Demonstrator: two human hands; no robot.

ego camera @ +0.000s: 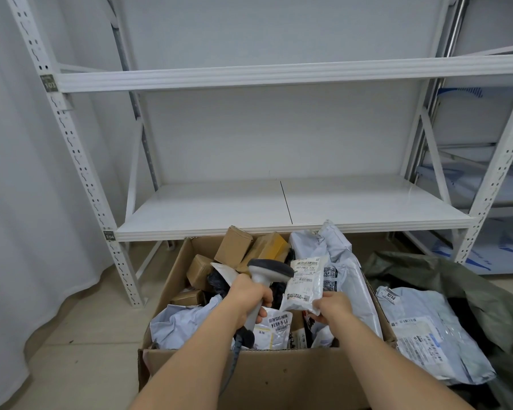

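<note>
My left hand (248, 300) grips the handle of a grey barcode scanner (268, 276), whose dark head points to the right. My right hand (332, 307) pinches the lower corner of a small white mailer parcel (304, 287) with printed labels, held upright just right of the scanner head. Both hands hover over an open cardboard box (243, 371) filled with several parcels: small brown cartons (234, 247) at the back and white and grey poly bags (184, 324) around them. A cable runs down from the scanner handle.
A white metal shelf rack (279, 205) stands right behind the box, its lower board bare. White curtains hang on the left. To the right of the box, grey poly mailers (427, 329) lie on a dark green sack (462, 279). More shelving stands at the far right.
</note>
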